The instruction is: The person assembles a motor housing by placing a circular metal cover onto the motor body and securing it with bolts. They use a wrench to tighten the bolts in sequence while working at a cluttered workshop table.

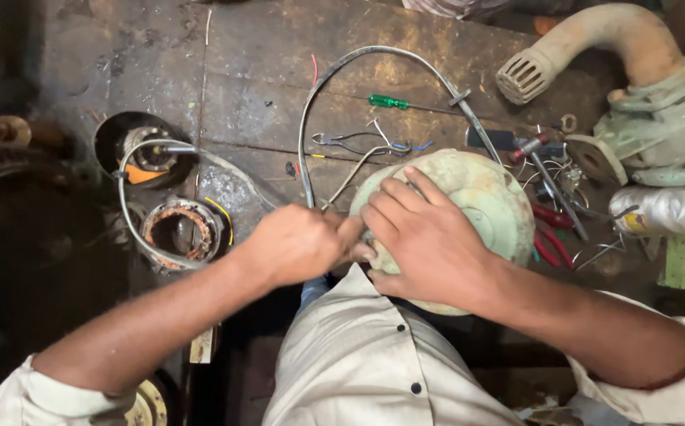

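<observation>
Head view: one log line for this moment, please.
left hand: closed at edge of pale green round housing | right hand: flat on housing | grey cable runs from housing across bench

- Motor housing (469,205) sits on worktop (279,71), centre-right, just before the person's chest.
- Right hand (425,241) lies on the housing; left hand (295,244) touches its left edge.
- Cable (335,71) arcs behind the housing; screwdriver (394,102) lies under that arc.
- Stator winding (181,233) lies left of the left hand.
- Pump body (658,118) stands far right; pliers (552,233) lie just right of the housing.
</observation>
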